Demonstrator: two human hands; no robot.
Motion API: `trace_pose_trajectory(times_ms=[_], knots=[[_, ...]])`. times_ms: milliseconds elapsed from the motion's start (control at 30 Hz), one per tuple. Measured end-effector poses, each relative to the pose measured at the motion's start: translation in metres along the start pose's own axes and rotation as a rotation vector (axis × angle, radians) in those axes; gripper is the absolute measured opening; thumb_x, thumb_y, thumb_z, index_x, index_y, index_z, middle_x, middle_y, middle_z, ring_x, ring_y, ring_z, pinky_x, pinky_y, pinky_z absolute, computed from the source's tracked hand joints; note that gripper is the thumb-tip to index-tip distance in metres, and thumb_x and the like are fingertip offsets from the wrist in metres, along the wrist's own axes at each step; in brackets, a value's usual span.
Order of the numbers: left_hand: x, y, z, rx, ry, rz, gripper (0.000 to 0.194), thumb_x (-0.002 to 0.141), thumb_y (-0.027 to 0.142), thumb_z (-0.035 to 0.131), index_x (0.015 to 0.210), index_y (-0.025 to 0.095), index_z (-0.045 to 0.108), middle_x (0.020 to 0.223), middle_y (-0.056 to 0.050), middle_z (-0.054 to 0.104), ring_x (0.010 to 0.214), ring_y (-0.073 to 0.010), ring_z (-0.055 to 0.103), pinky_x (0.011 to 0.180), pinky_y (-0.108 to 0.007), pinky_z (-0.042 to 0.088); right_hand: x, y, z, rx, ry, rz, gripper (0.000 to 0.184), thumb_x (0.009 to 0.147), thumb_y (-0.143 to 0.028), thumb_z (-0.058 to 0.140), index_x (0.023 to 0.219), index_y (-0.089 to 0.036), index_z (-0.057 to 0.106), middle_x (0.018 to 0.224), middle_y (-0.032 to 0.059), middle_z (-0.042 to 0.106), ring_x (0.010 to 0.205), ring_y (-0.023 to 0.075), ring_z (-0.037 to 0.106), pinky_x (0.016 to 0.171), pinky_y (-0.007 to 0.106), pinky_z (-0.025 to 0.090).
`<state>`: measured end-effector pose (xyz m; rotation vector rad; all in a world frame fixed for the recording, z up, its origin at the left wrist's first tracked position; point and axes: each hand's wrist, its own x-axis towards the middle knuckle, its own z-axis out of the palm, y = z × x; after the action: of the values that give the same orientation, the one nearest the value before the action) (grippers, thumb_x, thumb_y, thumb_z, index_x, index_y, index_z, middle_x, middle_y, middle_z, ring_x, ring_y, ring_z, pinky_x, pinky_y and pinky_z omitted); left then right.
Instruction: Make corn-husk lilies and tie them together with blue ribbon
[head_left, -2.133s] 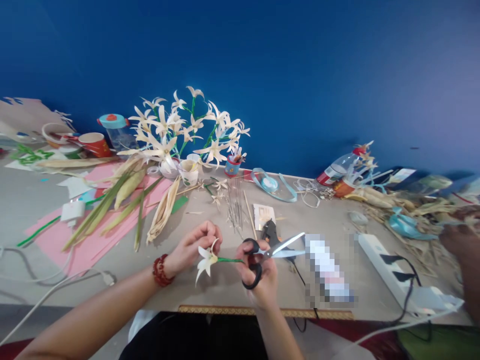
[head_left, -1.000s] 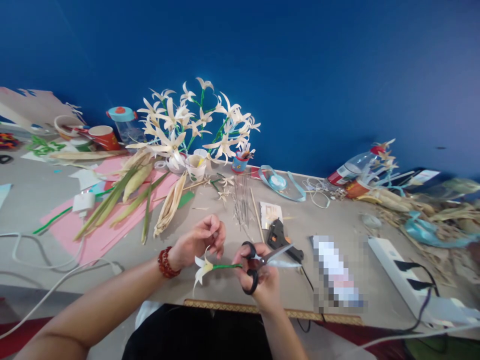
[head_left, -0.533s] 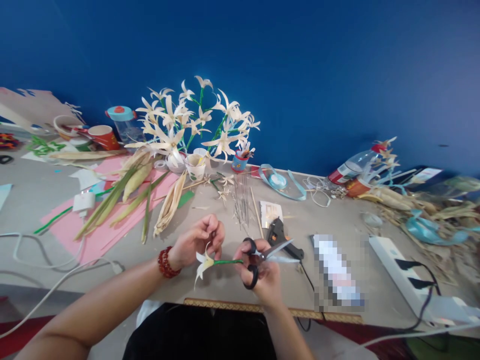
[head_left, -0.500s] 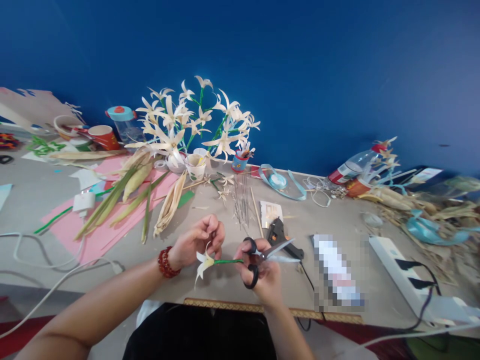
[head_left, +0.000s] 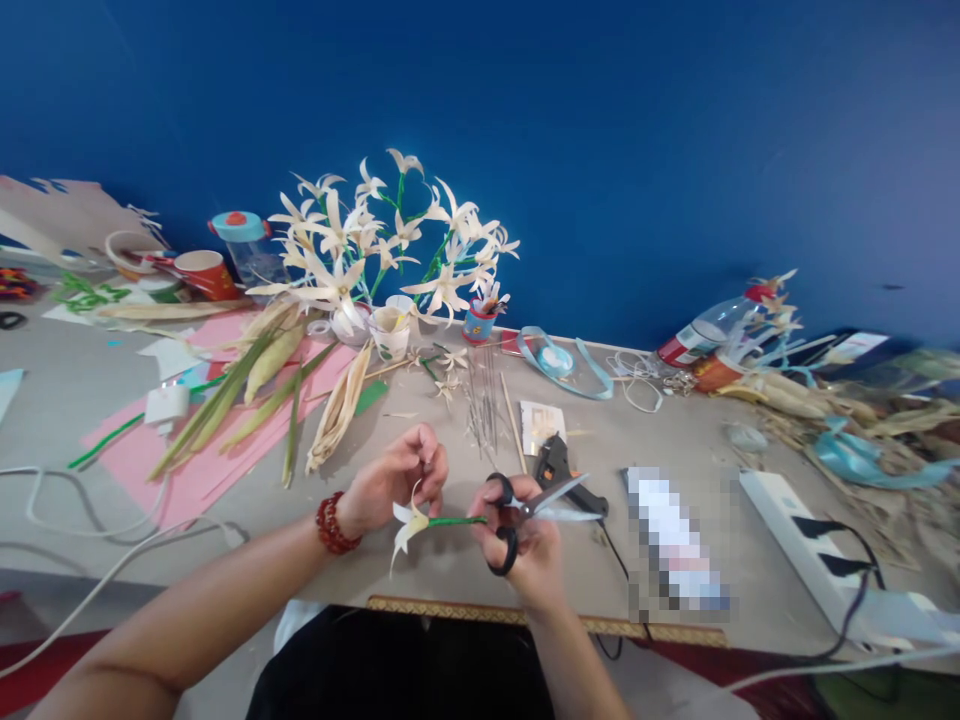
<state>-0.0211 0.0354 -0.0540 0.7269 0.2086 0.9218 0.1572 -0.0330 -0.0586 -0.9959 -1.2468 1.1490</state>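
My right hand (head_left: pixel 529 545) is closed around black-handled scissors (head_left: pixel 551 498), whose blades point right and stand apart. The same hand pinches the end of a green-wrapped stem, which carries a cream handmade flower (head_left: pixel 411 525) out to the left, its petals spread. Just above the petals is my left hand (head_left: pixel 401 475), fingers curled in and thumb near the fingertips. Whether something small sits between those fingers is hidden. A red bead bracelet (head_left: pixel 337 524) circles the left wrist. Beyond my right hand lies a black glue gun (head_left: pixel 559 470) on the table.
Many similar flowers (head_left: pixel 337 235) stand in cups at the back. Corn husks (head_left: pixel 262 370) and pink paper (head_left: pixel 150 475) lie left. Thin wires (head_left: pixel 484 405) lie ahead. A blurred-out object (head_left: pixel 675 540), a white power strip (head_left: pixel 795 560) and a bottle (head_left: pixel 701 335) are right.
My left hand has shifted very slightly. The scissors and the flower stay in my right hand, almost where they were.
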Motion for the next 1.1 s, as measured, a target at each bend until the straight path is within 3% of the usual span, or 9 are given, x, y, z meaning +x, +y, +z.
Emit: trace_pose_trajectory(times_ms=[167,800,1100], knots=[[-0.0021,-0.0027,-0.0009,0.053,0.058,0.019,0.013,0.089,0.019,0.052,0.078,0.018,0.045,0.058,0.004,0.048,0.044,-0.0082,0.041,0.049,-0.025,0.049,0.0011,-0.0015,0.0009,0.000,-0.003,-0.012,0.028,0.073,-0.012,0.068,0.094,-0.024,0.053,0.079,-0.0011,0.065,0.062,0.0131,0.056,0.057,0.025,0.046],[-0.0008,-0.0005,-0.0001,0.008,-0.036,-0.044,0.015,0.078,0.018,0.058,0.083,0.019,0.043,0.066,0.003,0.053,0.044,-0.0073,0.043,0.052,-0.027,0.050,0.0005,-0.0057,0.0032,0.026,-0.009,0.007,0.028,0.074,-0.014,0.069,0.094,-0.025,0.053,0.080,-0.0005,0.065,0.065,0.0150,0.058,0.059,0.027,0.047],[-0.0004,-0.0012,0.0055,0.129,0.092,-0.043,0.019,0.089,0.026,0.059,0.082,0.019,0.044,0.061,0.005,0.054,0.042,-0.0061,0.046,0.051,-0.025,0.052,0.0011,-0.0028,0.0021,-0.007,-0.003,0.007,0.027,0.074,-0.014,0.069,0.093,-0.025,0.055,0.079,-0.0009,0.065,0.063,0.0153,0.056,0.059,0.029,0.046]])
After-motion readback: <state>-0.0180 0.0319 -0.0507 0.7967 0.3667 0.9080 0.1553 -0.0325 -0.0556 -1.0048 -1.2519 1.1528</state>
